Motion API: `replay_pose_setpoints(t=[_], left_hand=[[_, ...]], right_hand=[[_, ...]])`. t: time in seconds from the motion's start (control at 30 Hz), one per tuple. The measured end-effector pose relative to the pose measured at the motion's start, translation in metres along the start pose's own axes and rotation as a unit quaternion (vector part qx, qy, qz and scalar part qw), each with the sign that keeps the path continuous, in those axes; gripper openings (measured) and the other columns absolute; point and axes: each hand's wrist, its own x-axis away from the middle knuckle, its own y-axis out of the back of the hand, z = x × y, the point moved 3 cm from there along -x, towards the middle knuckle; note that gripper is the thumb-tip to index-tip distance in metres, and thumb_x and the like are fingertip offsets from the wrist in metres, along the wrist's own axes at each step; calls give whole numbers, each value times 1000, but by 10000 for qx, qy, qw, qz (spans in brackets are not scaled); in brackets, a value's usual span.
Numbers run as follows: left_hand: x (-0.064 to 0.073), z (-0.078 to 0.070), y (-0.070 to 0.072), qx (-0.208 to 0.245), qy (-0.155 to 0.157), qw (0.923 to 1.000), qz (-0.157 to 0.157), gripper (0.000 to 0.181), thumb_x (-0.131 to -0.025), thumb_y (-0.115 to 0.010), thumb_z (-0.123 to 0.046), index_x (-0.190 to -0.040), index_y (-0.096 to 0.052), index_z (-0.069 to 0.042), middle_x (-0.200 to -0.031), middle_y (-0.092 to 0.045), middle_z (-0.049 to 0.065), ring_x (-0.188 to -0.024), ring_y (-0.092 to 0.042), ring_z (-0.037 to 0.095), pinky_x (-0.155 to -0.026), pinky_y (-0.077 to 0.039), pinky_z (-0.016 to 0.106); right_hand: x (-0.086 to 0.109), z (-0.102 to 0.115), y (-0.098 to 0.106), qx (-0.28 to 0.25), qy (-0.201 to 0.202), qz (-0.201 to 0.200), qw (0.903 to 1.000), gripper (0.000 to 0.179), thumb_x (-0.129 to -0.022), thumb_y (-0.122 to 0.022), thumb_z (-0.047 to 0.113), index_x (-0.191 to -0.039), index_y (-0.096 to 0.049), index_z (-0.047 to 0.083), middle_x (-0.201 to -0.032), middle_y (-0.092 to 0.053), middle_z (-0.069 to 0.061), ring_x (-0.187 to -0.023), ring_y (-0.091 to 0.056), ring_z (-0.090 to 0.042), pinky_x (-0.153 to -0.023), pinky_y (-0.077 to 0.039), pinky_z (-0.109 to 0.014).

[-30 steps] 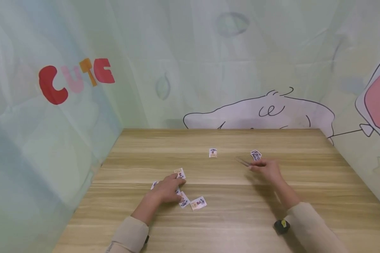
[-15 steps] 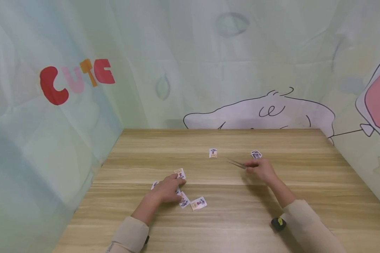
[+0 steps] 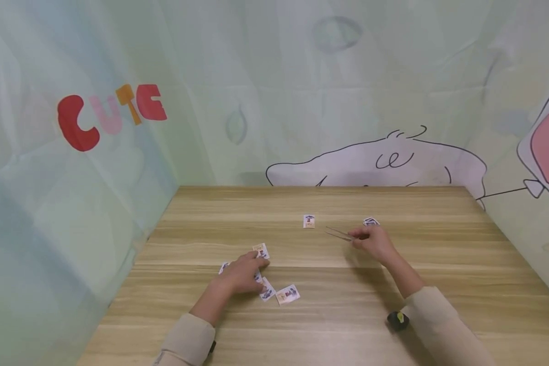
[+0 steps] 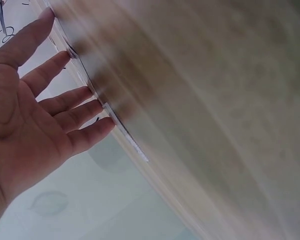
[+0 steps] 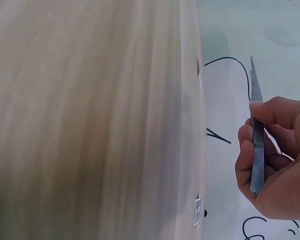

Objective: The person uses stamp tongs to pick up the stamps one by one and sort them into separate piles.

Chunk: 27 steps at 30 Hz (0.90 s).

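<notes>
My left hand (image 3: 242, 274) rests with spread, nearly straight fingers over several small picture cards at the left middle of the table. One card (image 3: 261, 251) shows past its fingertips, another (image 3: 267, 290) by the thumb; the palm hides part of the group. In the left wrist view the fingertips touch the cards' edges. My right hand (image 3: 374, 243) pinches metal tweezers (image 3: 339, 234) between thumb and fingers, above the table, their tips apart with nothing between them. Those tips point left, near a lone card (image 3: 308, 221). Behind the right hand lies a small card stack (image 3: 371, 221), partly covered.
Another card (image 3: 287, 294) lies to the right of the left hand's group. The wood-grain table (image 3: 329, 325) reaches back to a printed fabric wall (image 3: 256, 101). A second fabric wall (image 3: 73, 203) stands along the left side.
My right hand has moved left and slightly toward the back with the tweezers, away from the card stack toward the lone card. The left hand has stayed in place.
</notes>
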Motion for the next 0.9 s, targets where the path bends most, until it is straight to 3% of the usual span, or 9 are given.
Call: replay_pose_setpoints(t=[0.43, 0.67, 0.9], left_hand=[[-1, 3, 0, -8, -16, 10000, 21, 60, -72, -77, -22, -127, -57, -7, -139, -37, 22, -128, -33, 40, -99, -30, 58], [1, 2, 0, 14, 3, 10000, 20, 59, -72, -77, -21, -126, -57, -6, -139, -38, 22, -128, -33, 40, -99, -30, 58], [1, 1, 0, 35, 15, 10000, 19, 59, -72, -77, -22, -126, -57, -7, -140, -37, 22, -128, -32, 40, -100, -30, 58]], right_hand=[[-9, 16, -12, -66, 243, 264, 9993, 19, -76, -69, -4, -95, -69, -5, -86, -67, -13, -78, -60, -24, -67, -51, -31], [-14, 22, -25, -225, 141, 451, 9986, 20, -76, -68, -4, -95, -69, -2, -82, -65, -7, -73, -56, -20, -63, -49, -29], [-16, 33, -37, 231, 394, 495, 9977, 23, -76, -69, 0, -98, -71, 4, -83, -65, -5, -75, -60, -20, -62, -51, -30]])
